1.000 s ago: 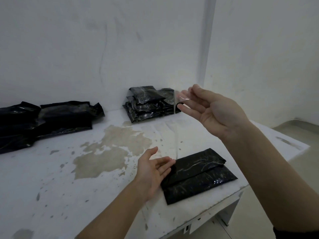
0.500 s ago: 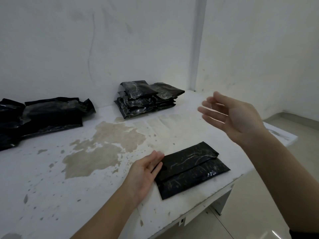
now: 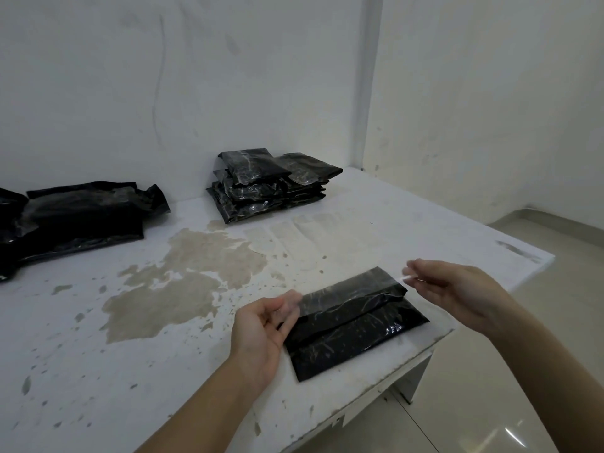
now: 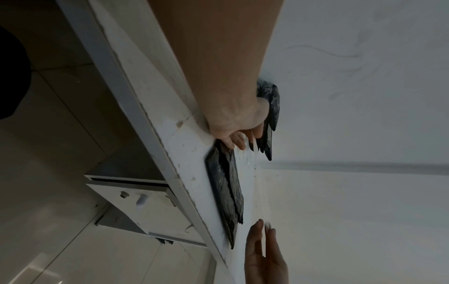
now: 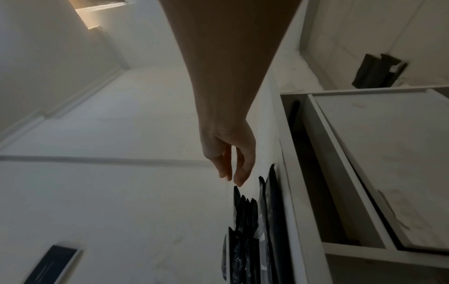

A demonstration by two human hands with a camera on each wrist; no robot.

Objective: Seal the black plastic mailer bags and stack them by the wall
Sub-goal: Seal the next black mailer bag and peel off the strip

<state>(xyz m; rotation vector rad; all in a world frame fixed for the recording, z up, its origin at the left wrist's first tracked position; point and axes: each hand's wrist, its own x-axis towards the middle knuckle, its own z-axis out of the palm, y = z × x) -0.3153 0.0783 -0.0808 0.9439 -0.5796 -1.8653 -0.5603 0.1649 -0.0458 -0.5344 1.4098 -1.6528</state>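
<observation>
A folded black mailer bag [image 3: 356, 335] lies flat near the table's front right edge. A clear strip [image 3: 349, 289] of film is stretched just above its upper flap. My left hand [image 3: 291, 305] pinches the strip's left end at the bag's left corner. My right hand [image 3: 409, 277] pinches the right end just past the bag's far right corner. The left wrist view shows the left fingers [image 4: 239, 142] at the bag [image 4: 226, 192], with the right hand [image 4: 264, 230] beyond. In the right wrist view the right hand [image 5: 233, 176] hangs over the table. Whether the strip touches the bag I cannot tell.
A stack of black mailer bags [image 3: 271, 188] sits against the back wall. A looser pile of black bags [image 3: 85, 217] lies at the far left by the wall. The white table [image 3: 163, 354] is stained and ends close on the right, with tiled floor [image 3: 523, 371] beyond.
My right hand came down from chest height to the bag's right end. My left hand left the bag's edge and took the strip's other end. The strip now spans both hands.
</observation>
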